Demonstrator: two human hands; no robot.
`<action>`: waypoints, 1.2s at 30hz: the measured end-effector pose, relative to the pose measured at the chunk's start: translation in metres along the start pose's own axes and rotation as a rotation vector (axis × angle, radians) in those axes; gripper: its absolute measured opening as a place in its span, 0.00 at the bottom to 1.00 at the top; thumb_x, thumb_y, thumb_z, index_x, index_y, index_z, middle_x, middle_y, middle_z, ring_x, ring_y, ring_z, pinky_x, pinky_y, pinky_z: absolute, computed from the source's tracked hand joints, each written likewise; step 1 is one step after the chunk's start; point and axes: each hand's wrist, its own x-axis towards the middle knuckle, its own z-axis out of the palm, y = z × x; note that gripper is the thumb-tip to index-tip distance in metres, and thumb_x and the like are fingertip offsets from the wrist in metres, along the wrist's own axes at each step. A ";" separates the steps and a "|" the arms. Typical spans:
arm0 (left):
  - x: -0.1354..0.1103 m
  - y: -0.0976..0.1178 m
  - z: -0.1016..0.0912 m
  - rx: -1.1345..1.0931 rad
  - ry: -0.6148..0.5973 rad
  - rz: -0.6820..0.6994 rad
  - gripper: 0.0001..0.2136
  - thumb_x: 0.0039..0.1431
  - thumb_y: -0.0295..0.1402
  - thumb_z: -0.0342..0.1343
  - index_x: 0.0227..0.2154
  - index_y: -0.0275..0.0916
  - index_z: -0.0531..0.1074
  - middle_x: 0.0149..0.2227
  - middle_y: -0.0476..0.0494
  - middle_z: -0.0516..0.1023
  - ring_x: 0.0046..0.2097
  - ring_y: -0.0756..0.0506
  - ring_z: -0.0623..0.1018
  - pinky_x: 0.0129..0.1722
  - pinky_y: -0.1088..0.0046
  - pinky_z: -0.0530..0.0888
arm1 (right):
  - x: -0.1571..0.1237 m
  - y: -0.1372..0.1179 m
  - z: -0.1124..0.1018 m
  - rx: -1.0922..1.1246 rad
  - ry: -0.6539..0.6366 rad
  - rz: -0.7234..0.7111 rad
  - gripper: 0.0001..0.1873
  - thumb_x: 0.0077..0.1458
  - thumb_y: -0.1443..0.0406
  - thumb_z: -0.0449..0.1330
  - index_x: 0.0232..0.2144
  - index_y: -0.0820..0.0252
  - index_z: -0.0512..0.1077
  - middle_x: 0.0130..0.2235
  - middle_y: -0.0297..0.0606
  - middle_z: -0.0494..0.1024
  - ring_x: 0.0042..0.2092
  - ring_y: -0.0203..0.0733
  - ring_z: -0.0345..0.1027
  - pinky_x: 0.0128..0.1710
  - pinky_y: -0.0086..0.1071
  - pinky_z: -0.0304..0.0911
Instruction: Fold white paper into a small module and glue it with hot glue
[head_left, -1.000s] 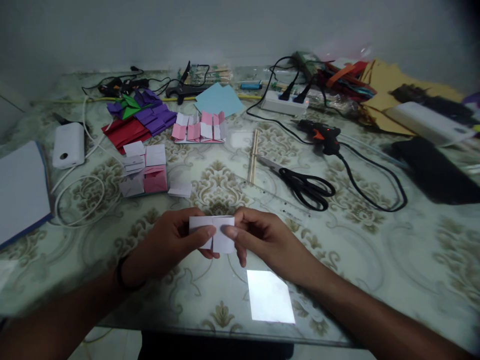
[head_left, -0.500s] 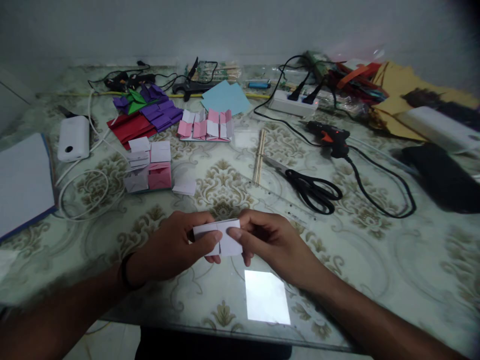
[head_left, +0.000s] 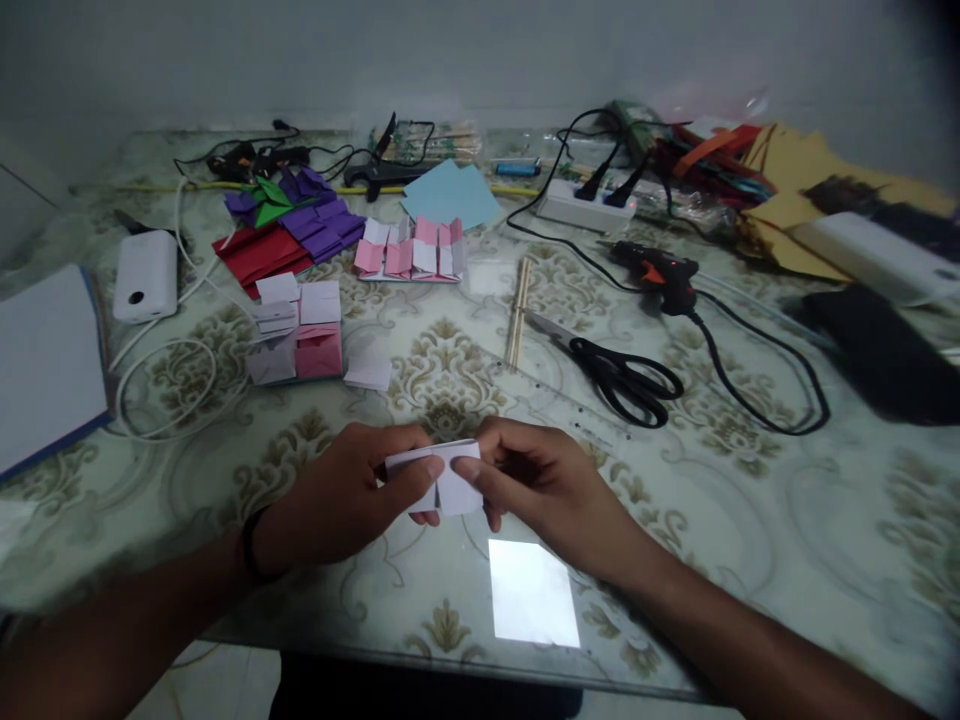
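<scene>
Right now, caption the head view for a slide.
Left hand and right hand pinch folded white paper over a patterned table, black-handled scissors beyond.

The folded paper [head_left: 459, 492] is white; brown floral scrolls pattern the pale green worktop [head_left: 795, 520]. The pleated row [head_left: 425, 258] mixes pink and white, the sheets [head_left: 454, 195] are light blue, the scissor handles [head_left: 591, 360] black.
</scene>
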 end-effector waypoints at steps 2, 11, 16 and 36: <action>0.000 -0.001 0.000 0.016 -0.008 0.021 0.15 0.68 0.39 0.52 0.29 0.38 0.75 0.25 0.50 0.80 0.27 0.51 0.79 0.25 0.80 0.70 | 0.000 0.000 0.001 0.008 0.005 0.006 0.19 0.58 0.53 0.71 0.27 0.60 0.72 0.22 0.27 0.70 0.22 0.30 0.64 0.22 0.24 0.60; 0.000 -0.002 -0.001 0.103 0.014 0.096 0.15 0.68 0.37 0.52 0.25 0.39 0.73 0.22 0.53 0.74 0.24 0.52 0.69 0.25 0.77 0.63 | -0.002 -0.002 0.002 -0.004 0.046 -0.006 0.24 0.60 0.48 0.67 0.25 0.59 0.70 0.21 0.28 0.69 0.21 0.30 0.62 0.22 0.26 0.59; -0.001 -0.001 -0.004 0.001 -0.070 0.048 0.16 0.69 0.37 0.52 0.27 0.36 0.75 0.24 0.52 0.77 0.25 0.53 0.70 0.25 0.77 0.63 | -0.003 -0.002 0.002 0.052 0.022 0.008 0.24 0.60 0.48 0.67 0.24 0.59 0.69 0.20 0.27 0.68 0.21 0.31 0.62 0.23 0.27 0.58; 0.003 -0.002 -0.006 0.081 -0.035 0.019 0.20 0.70 0.39 0.50 0.23 0.35 0.71 0.21 0.55 0.59 0.25 0.53 0.59 0.25 0.74 0.55 | 0.000 0.000 0.000 -0.077 -0.020 0.062 0.25 0.59 0.45 0.66 0.25 0.59 0.69 0.21 0.28 0.68 0.23 0.32 0.63 0.24 0.27 0.58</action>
